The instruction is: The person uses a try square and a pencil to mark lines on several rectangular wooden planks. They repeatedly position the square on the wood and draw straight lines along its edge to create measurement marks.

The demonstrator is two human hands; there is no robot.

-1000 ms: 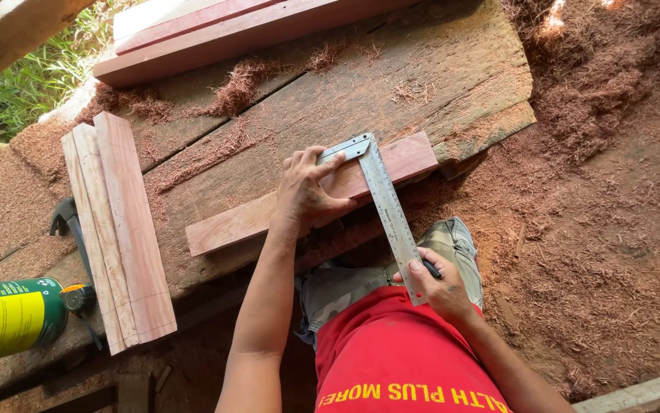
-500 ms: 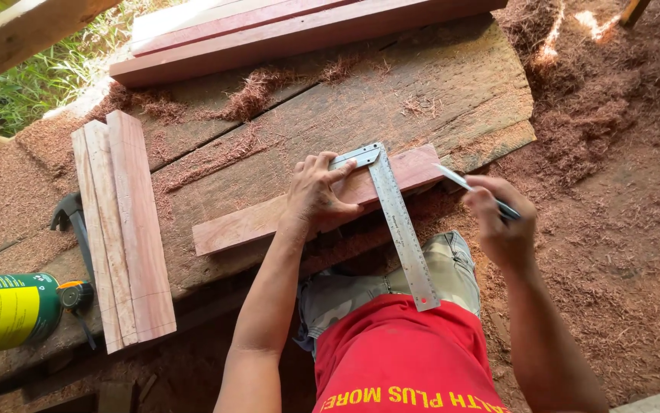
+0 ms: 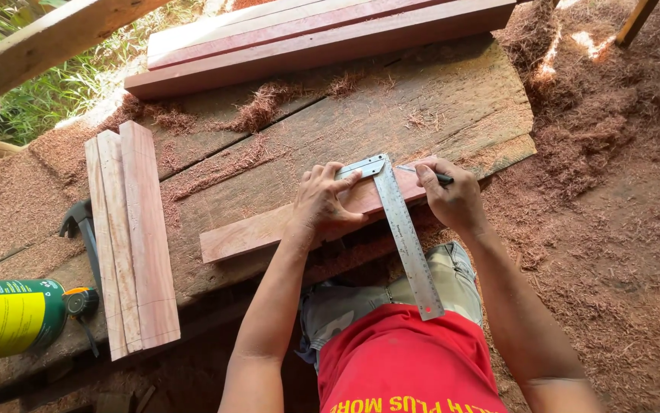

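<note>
Head view: left hand point(image 3: 328, 200) pressed flat, fingers spread, on the metal square point(image 3: 400, 229) laid across the reddish board point(image 3: 257, 232) on the workbench point(image 3: 452, 99). Right hand point(image 3: 452, 197) was closed around a pencil point(image 3: 422, 173), tip at the square's edge. Marking appeared under way; no finished line was visible.

My left hand point(image 3: 326, 200) on the board point(image 3: 261, 229) across the bench point(image 3: 452, 99), square point(image 3: 403, 229) over it, my right hand point(image 3: 452, 200) just right with a pencil point(image 3: 431, 174), stacked boards point(image 3: 131, 237) far left, planks point(image 3: 322, 34) behind.

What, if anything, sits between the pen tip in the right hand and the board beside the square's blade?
Nothing visible. The right hand holds the pen with its tip at the metal square, on the reddish board; the left hand presses the square down.
</note>
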